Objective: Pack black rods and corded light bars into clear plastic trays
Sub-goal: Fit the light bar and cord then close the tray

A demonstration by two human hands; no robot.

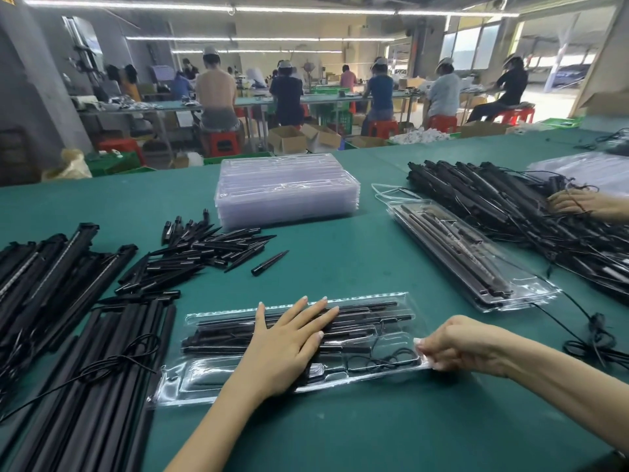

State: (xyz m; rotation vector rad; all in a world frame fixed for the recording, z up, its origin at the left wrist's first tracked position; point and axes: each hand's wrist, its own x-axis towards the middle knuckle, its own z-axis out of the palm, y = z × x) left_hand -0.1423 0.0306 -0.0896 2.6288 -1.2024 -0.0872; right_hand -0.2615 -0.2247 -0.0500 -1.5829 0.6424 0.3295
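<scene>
A clear plastic tray (pixel 204 379) lies in front of me on the green table, holding black rods (pixel 367 316) and a coiled black cord (pixel 384 361). My left hand (pixel 289 345) lies flat on the tray's middle with straight fingers, pressing it down. My right hand (pixel 459 345) pinches the tray's right end with curled fingers. A second filled tray (pixel 531 287) lies to the right, slanted. A stack of unfilled clear trays (pixel 286 192) stands at the table's middle back.
Long black light bars (pixel 51 267) and rods (pixel 102 386) are piled at the left, short black spikes (pixel 211 247) beside them. A heap of corded bars (pixel 510 206) fills the right, where another person's hand (pixel 571 201) rests. Workers sit at benches behind.
</scene>
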